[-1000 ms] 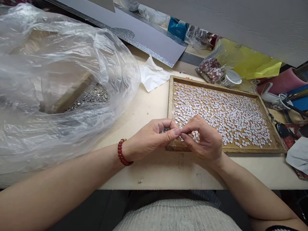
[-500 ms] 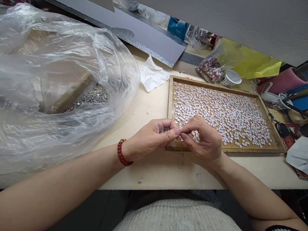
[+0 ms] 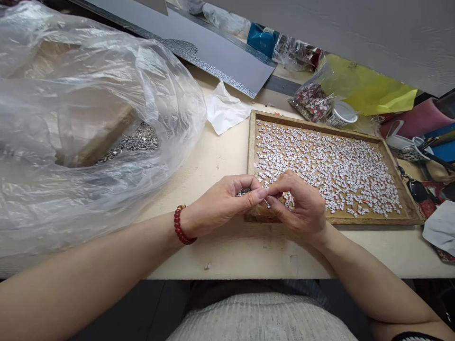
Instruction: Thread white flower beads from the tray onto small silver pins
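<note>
My left hand [image 3: 229, 202], with a red bead bracelet [image 3: 180, 225] at the wrist, is closed around small silvery metal pieces [image 3: 243, 192] that show inside the curled fingers. Its thumb tip meets the fingertips of my right hand [image 3: 304, 203], which is closed in a pinch. Whatever lies between the right fingertips is too small to make out. Both hands are over the near left corner of a shallow wooden tray [image 3: 377, 221]. Many small white pieces with reddish edges [image 3: 341, 173] are spread across its bottom.
To the left, a big clear plastic bag [image 3: 177, 90] holds a wooden box and many metal bits [image 3: 135, 142]. A crumpled tissue [image 3: 225, 111] lies behind the hands. Beyond the tray are a bag of red and white pieces [image 3: 311, 100] and a white cup [image 3: 340, 115].
Barely anything differs. My right hand has shifted very slightly left, while the fingertips of both hands stay together at the same spot.
</note>
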### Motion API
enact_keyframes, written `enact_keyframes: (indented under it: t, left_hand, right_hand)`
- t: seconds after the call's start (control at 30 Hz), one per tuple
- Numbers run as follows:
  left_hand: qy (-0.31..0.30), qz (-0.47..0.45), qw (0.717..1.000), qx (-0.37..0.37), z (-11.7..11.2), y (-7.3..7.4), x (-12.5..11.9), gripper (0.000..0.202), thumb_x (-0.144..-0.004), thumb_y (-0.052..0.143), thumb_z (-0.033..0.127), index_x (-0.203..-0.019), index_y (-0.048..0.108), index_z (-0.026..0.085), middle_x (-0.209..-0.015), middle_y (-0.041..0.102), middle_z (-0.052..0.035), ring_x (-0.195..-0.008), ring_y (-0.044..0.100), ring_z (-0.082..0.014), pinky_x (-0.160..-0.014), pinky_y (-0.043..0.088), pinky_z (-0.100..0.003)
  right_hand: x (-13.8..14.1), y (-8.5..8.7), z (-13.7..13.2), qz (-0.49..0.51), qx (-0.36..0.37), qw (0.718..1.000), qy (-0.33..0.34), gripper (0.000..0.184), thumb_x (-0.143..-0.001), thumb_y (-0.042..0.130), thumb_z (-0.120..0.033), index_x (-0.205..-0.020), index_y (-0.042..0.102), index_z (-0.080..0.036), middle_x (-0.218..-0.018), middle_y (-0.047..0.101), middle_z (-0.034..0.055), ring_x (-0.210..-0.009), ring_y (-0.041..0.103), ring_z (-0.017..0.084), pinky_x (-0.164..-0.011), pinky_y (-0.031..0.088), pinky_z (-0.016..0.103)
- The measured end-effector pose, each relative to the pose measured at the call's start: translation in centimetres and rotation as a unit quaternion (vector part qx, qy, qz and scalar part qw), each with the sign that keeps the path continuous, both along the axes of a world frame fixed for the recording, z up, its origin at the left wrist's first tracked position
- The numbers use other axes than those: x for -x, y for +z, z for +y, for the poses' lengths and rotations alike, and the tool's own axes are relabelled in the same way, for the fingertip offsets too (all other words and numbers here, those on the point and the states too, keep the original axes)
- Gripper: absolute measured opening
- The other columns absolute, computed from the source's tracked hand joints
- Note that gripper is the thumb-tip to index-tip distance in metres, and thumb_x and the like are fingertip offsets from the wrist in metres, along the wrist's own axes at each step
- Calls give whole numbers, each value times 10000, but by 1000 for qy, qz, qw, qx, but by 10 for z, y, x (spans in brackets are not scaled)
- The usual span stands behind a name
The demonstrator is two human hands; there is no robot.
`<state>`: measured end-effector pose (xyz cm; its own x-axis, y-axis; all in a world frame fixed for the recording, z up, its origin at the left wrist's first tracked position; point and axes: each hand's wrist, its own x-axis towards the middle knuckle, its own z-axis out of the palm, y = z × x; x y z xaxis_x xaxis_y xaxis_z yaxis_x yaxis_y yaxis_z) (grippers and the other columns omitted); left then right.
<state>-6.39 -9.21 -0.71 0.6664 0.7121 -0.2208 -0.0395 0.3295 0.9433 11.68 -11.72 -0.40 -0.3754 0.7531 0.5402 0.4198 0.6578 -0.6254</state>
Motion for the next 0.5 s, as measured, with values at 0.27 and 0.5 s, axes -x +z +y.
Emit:
enact_keyframes:
  t: [0.27,0.5]
  left_hand:
    - [-5,15,1000,-10,0,1,-1,322,-815,586,438,-735,530,131,-591,403,52,-562,326,-44,-522,268,-185]
    - [-7,16,1000,-12,0,-1,0,336,-815,578,455,-732,512,137,-594,409,51,-560,331,-43,-522,273,-185]
  right_hand:
    - [-2,-1,1,-13,2,1000,1,51,-859,567,-139,-854,599,-178,-705,615,21,-642,532,136,-606,438,293]
    - [-2,-1,1,-16,0,1000,0,53,-854,571,-134,-864,597,-179,-706,610,23,-637,530,139,-603,439,295]
